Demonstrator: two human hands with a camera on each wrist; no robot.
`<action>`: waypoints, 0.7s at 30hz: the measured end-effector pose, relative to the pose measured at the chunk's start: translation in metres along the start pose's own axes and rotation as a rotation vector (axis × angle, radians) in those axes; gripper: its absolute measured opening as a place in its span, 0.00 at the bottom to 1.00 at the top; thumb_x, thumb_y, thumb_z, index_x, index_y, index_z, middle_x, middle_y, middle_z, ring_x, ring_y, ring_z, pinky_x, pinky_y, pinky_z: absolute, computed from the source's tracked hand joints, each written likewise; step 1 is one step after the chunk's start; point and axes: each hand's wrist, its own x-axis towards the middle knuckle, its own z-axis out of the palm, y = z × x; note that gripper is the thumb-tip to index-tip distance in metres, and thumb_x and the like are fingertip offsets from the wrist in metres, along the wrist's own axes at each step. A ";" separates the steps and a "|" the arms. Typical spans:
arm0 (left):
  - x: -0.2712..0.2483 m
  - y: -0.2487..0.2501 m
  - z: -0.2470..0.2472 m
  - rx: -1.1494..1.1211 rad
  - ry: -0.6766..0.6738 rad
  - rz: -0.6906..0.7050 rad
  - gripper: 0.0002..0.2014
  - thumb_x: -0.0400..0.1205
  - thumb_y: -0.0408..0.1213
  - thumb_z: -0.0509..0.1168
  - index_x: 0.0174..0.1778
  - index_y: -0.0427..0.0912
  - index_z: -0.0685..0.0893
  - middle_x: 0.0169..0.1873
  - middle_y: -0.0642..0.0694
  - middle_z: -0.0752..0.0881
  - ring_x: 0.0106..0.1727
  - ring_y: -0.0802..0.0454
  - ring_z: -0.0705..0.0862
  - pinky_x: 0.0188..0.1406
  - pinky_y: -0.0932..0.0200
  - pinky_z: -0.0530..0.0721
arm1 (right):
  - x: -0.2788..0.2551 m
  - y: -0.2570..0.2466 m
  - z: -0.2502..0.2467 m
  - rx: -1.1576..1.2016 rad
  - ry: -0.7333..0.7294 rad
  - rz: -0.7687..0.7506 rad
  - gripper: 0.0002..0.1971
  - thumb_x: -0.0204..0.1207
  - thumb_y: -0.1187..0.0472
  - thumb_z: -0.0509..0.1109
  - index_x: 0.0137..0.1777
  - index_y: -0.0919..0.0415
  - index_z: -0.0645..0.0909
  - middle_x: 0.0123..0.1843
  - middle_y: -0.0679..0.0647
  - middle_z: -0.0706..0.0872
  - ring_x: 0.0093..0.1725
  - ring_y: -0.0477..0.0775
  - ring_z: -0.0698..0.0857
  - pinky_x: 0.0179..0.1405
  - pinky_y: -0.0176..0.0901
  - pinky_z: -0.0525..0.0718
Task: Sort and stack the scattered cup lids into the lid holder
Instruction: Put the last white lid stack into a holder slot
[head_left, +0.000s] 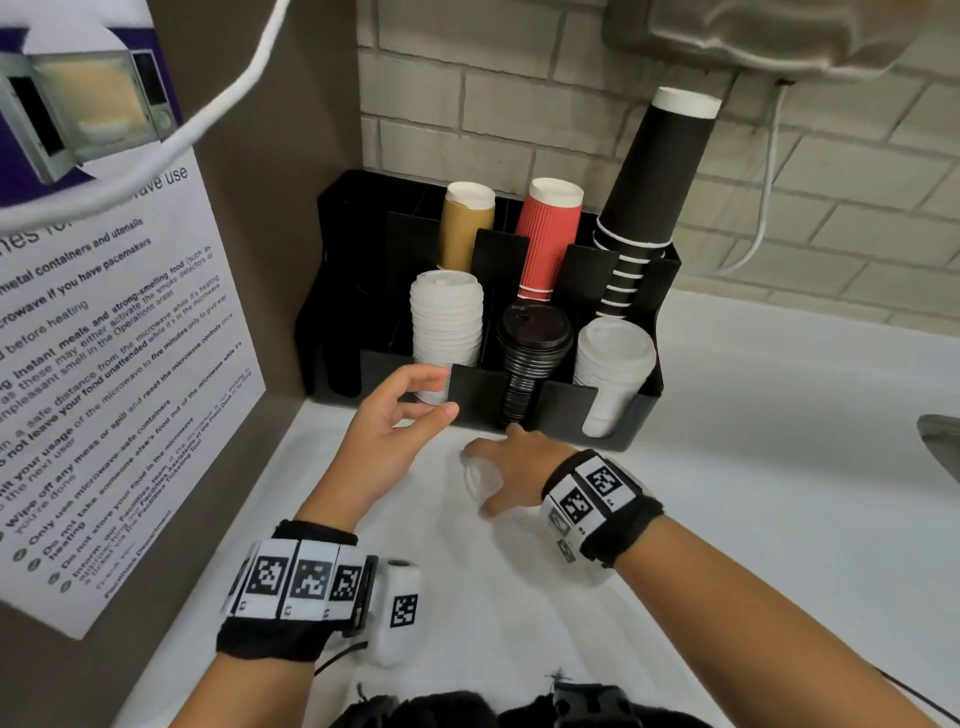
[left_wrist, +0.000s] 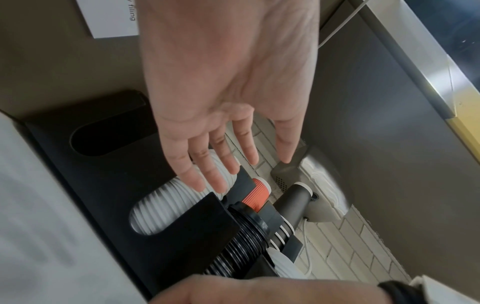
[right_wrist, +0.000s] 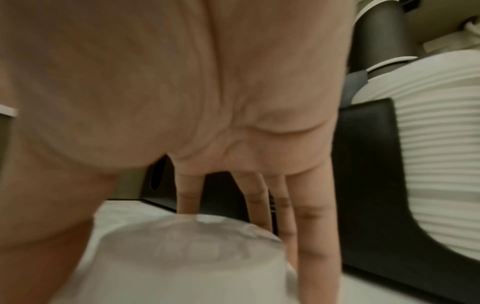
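Note:
The black lid holder (head_left: 478, 395) stands at the back of the white counter. Its front slots hold a stack of white lids (head_left: 447, 327), a stack of black lids (head_left: 532, 343) and another white stack (head_left: 613, 364). A clear dome lid (head_left: 478, 480) (right_wrist: 194, 246) sits on the counter just in front of the holder. My right hand (head_left: 498, 470) (right_wrist: 168, 257) is over it, thumb on one side and fingers on the other. Beside the left white stack hovers my left hand (head_left: 439, 392) (left_wrist: 228, 164), fingers spread, holding nothing.
Tan cups (head_left: 465, 223), red cups (head_left: 548, 234) and a tall stack of black cups (head_left: 649, 197) fill the holder's rear slots. A panel with a microwave notice (head_left: 104, 364) closes off the left side. A sink edge (head_left: 940, 441) shows at far right.

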 end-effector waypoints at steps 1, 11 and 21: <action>-0.001 -0.001 0.000 0.007 -0.007 -0.004 0.14 0.80 0.38 0.72 0.56 0.63 0.84 0.57 0.56 0.84 0.49 0.60 0.86 0.58 0.58 0.81 | -0.001 0.004 0.000 0.026 0.013 -0.013 0.40 0.68 0.43 0.77 0.78 0.38 0.61 0.65 0.60 0.68 0.66 0.66 0.74 0.55 0.51 0.77; -0.008 -0.002 -0.014 -0.018 0.058 -0.023 0.14 0.80 0.36 0.70 0.55 0.61 0.84 0.54 0.56 0.86 0.50 0.54 0.86 0.51 0.60 0.83 | -0.063 0.077 -0.055 0.772 0.632 -0.274 0.29 0.66 0.58 0.83 0.64 0.44 0.73 0.53 0.31 0.79 0.53 0.34 0.79 0.47 0.19 0.74; -0.015 -0.007 -0.011 -0.016 0.063 -0.059 0.13 0.81 0.34 0.71 0.56 0.59 0.84 0.55 0.53 0.86 0.50 0.53 0.86 0.50 0.57 0.84 | -0.041 0.140 -0.065 0.629 0.741 0.132 0.32 0.70 0.51 0.77 0.73 0.41 0.71 0.70 0.55 0.77 0.69 0.60 0.74 0.69 0.56 0.75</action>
